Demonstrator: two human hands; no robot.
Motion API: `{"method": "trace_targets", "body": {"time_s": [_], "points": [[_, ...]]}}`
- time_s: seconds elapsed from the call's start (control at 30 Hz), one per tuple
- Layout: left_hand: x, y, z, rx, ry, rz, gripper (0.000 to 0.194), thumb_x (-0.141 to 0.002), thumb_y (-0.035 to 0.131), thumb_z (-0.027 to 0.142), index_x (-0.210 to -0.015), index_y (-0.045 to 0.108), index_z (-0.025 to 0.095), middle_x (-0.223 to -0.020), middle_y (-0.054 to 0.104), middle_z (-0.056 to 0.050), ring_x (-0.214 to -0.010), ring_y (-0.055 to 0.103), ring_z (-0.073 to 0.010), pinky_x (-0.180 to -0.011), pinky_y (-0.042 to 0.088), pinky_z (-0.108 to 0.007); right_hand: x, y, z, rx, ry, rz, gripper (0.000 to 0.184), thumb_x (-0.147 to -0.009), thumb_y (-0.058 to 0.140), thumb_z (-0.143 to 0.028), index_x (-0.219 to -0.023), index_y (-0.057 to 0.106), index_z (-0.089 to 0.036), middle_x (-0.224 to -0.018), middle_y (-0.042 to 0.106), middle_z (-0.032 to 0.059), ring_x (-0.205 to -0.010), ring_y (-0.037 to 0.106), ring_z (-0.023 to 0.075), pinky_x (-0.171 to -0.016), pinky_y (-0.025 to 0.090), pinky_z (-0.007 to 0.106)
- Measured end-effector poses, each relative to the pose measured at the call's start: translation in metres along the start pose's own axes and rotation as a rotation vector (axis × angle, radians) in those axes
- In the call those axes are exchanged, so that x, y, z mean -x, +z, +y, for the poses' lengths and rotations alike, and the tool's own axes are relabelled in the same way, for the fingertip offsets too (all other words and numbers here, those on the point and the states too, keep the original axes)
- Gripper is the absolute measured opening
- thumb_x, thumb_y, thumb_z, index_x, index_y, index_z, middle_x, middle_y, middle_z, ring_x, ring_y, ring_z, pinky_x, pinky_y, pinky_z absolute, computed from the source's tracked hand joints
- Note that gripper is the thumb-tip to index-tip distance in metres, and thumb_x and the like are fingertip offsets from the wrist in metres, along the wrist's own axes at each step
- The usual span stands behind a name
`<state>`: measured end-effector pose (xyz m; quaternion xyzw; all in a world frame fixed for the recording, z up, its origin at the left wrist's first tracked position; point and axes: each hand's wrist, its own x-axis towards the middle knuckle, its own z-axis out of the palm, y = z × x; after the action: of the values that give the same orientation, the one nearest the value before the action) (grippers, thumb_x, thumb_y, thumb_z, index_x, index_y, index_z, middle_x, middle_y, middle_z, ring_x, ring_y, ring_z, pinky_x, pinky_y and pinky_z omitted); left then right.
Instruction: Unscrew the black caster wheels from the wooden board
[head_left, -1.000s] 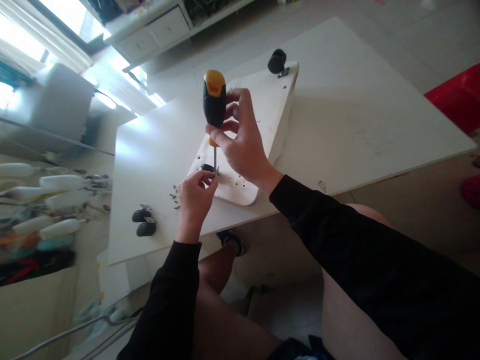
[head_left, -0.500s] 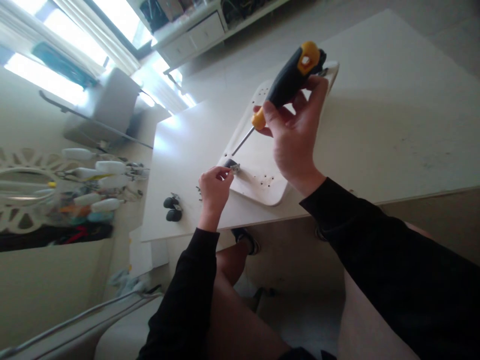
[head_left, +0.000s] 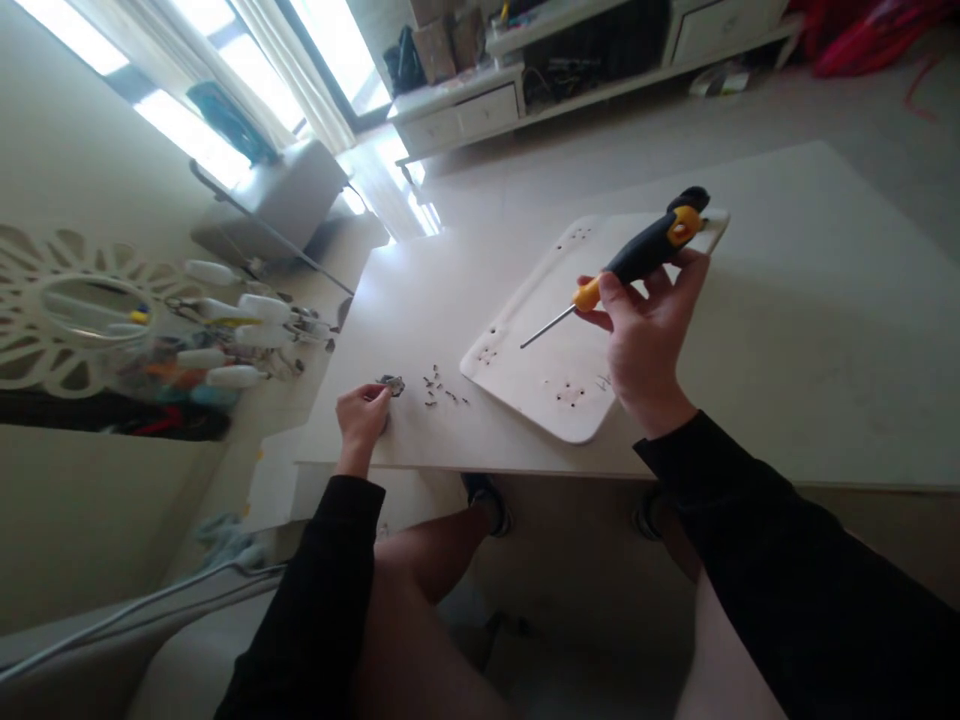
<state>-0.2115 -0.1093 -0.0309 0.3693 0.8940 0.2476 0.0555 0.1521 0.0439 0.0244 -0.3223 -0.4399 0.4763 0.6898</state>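
Observation:
My right hand (head_left: pixel 649 335) is closed around the black and yellow handle of a screwdriver (head_left: pixel 641 250). Its metal shaft slants down to the left above a white board (head_left: pixel 525 385) that has clusters of screw holes at its corners. Behind the handle, a dark caster (head_left: pixel 691 197) shows at the board's far right corner. At the table's left end, my left hand (head_left: pixel 362 420) pinches a small caster (head_left: pixel 392 384) by its metal plate. Fingers hide much of it. Several loose screws (head_left: pixel 435 385) lie between that hand and the board.
The white table (head_left: pixel 825 330) extends right beyond the board, its front edge above the person's knees. A low cabinet (head_left: pixel 465 110) stands across the floor. To the left are a grey box-shaped seat (head_left: pixel 285 195) and a rack with white-handled items (head_left: pixel 232 375).
My left hand has carried the caster left, off the board and past the screws. My right hand still grips the screwdriver over the board. The camera view has shifted.

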Motion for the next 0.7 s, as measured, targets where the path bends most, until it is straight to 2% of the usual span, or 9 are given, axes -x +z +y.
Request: {"method": "trace_targets", "body": {"time_s": [0.17, 0.27, 0.4, 0.53, 0.63, 0.7], "points": [[0.001, 0.008, -0.021, -0.027, -0.023, -0.046, 0.035, -0.083, 0.068, 0.042, -0.098, 0.084, 0.015, -0.082, 0.079, -0.009, -0.074, 0.066, -0.0207, -0.069, 0.046, -0.031, 0.003, 0.006, 0.004, 0.015, 0.024, -0.011, 0.046, -0.085, 0.073, -0.029, -0.114, 0.037, -0.034, -0.12, 0.063, -0.0001, -0.096, 0.076, 0.018, -0.074, 0.071, 0.037], [0.001, 0.011, -0.023, -0.063, -0.005, -0.062, 0.035, -0.085, 0.068, 0.044, -0.099, 0.084, 0.017, -0.082, 0.078, -0.008, -0.074, 0.066, -0.021, -0.07, 0.046, -0.031, 0.006, 0.01, 0.004, 0.031, 0.04, -0.022, 0.047, -0.084, 0.073, -0.029, -0.114, 0.037, -0.034, -0.119, 0.064, 0.0001, -0.097, 0.077, 0.0187, -0.075, 0.071, 0.039], [0.002, 0.011, -0.02, -0.158, -0.049, -0.106, 0.032, -0.087, 0.068, 0.041, -0.104, 0.084, 0.019, -0.095, 0.081, -0.01, -0.086, 0.071, -0.024, -0.072, 0.046, -0.032, 0.008, 0.013, 0.002, 0.022, 0.072, -0.012, 0.049, -0.082, 0.075, -0.029, -0.112, 0.037, -0.033, -0.117, 0.064, -0.0001, -0.091, 0.077, 0.0182, -0.076, 0.072, 0.042], [0.003, 0.004, -0.011, -0.169, -0.083, -0.121, 0.032, -0.08, 0.073, 0.031, -0.107, 0.083, 0.018, -0.098, 0.081, -0.011, -0.089, 0.072, -0.0269, -0.073, 0.046, -0.033, 0.007, 0.012, 0.004, 0.04, 0.076, -0.005, 0.051, -0.081, 0.076, -0.03, -0.114, 0.037, -0.033, -0.118, 0.064, 0.001, -0.094, 0.078, 0.0197, -0.075, 0.071, 0.043], [0.006, 0.0, 0.006, -0.142, -0.07, -0.109, 0.035, -0.08, 0.072, 0.035, -0.11, 0.08, 0.017, -0.097, 0.08, -0.011, -0.088, 0.072, -0.0271, -0.074, 0.046, -0.034, 0.004, 0.008, 0.003, 0.063, 0.08, 0.009, 0.053, -0.08, 0.077, -0.034, -0.114, 0.037, -0.033, -0.118, 0.063, 0.0019, -0.095, 0.078, 0.0206, -0.073, 0.07, 0.041], [0.011, 0.002, 0.024, -0.083, 0.001, -0.089, 0.035, -0.083, 0.07, 0.039, -0.11, 0.077, 0.019, -0.091, 0.079, -0.008, -0.085, 0.071, -0.0257, -0.075, 0.047, -0.034, 0.003, 0.005, 0.001, 0.073, 0.106, 0.014, 0.054, -0.078, 0.077, -0.036, -0.114, 0.037, -0.032, -0.118, 0.062, 0.0021, -0.091, 0.078, 0.0195, -0.071, 0.069, 0.038]]}}
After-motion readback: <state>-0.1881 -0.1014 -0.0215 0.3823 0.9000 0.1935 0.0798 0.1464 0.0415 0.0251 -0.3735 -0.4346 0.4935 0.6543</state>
